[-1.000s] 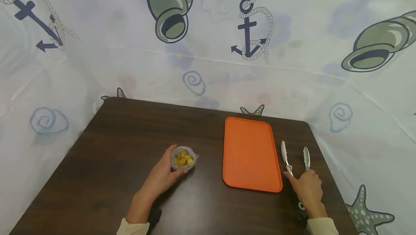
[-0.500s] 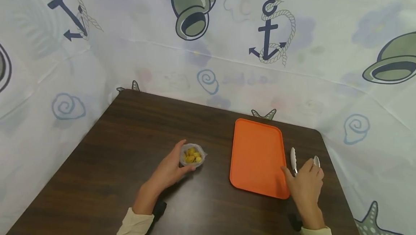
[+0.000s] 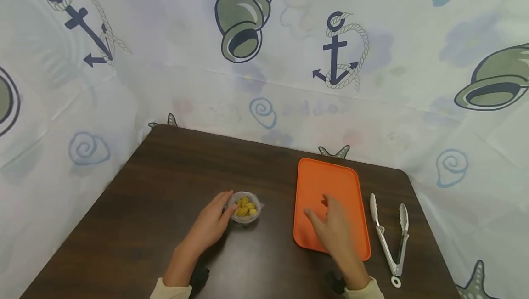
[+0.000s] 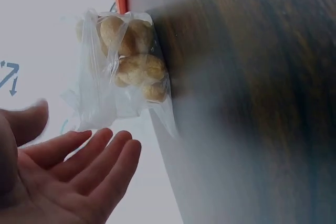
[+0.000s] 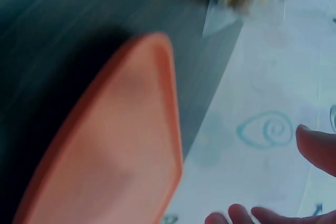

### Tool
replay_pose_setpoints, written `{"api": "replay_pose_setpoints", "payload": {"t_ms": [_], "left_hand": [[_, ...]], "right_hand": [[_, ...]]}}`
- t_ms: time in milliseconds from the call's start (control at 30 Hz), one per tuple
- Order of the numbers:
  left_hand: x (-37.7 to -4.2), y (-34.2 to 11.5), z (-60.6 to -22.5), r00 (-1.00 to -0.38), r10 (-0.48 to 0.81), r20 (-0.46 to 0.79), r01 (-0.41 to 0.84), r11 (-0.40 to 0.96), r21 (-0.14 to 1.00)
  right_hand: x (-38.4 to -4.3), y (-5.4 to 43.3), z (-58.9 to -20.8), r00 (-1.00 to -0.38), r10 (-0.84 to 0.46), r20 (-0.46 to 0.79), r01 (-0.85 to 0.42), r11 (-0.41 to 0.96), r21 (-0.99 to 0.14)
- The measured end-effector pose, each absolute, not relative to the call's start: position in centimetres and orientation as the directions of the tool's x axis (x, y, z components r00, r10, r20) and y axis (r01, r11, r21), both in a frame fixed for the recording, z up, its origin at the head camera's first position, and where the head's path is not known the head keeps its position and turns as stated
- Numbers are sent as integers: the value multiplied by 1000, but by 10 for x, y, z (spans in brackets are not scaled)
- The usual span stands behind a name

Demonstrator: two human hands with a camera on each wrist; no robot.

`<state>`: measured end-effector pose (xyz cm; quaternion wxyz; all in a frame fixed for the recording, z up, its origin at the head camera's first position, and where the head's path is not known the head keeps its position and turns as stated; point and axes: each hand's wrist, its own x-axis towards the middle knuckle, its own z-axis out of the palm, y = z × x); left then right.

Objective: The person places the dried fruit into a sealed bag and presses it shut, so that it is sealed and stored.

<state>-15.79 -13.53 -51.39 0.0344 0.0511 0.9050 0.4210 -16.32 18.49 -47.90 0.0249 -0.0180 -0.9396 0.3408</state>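
A clear plastic bag (image 4: 126, 72) with several yellowish-brown, nut-like pieces (image 3: 245, 207) inside stands upright on the dark table, its top open. My left hand (image 3: 211, 221) is at the bag's left side; in the left wrist view its fingers are spread loosely just short of the plastic. Over the orange tray (image 3: 312, 179) hovers my right hand (image 3: 334, 228), thumb and fingers apart with nothing between them. Metal tongs (image 3: 392, 253) lie spread on the table to the right of the tray, tips pointing away from me.
The dark wooden table (image 3: 165, 166) has its far edge against a white sheet (image 3: 186, 87) printed with shells and anchors. The tray's raised rim (image 5: 170, 87) is close below the right wrist.
My right hand has left the tongs, which stay on the table, and moved left over the tray. My left hand has let go of the bag.
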Motion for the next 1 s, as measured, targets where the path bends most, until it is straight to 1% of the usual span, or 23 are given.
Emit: {"api": "replay_pose_setpoints", "payload": {"t_ms": [133,300,500,700,800,1000], "left_hand": [[-159,-133,-516,-996,73,57,92,681,727],[-159,-129,-516,-998,20,61,58,690,722],[-163,-116,-516,-996,19,87,76,687,723],[-163,-105,-516,-986,-1,170,125,671,731],[-165,-101,-516,-989,-14,145,101,649,754],[-168,-96,-516,-1000,-26,9,-9,595,804]], "right_hand": [[-163,162,-488,-1000,12,13,0,726,-687],[-164,132,-500,-994,-100,-32,-46,687,-725],[-167,111,-509,-973,-222,-66,-104,672,-734],[-168,104,-514,-952,-294,-86,-86,527,-846],[-170,104,-517,-956,-275,-97,-38,448,-893],[-175,108,-522,-965,-214,-149,74,322,-944]]}}
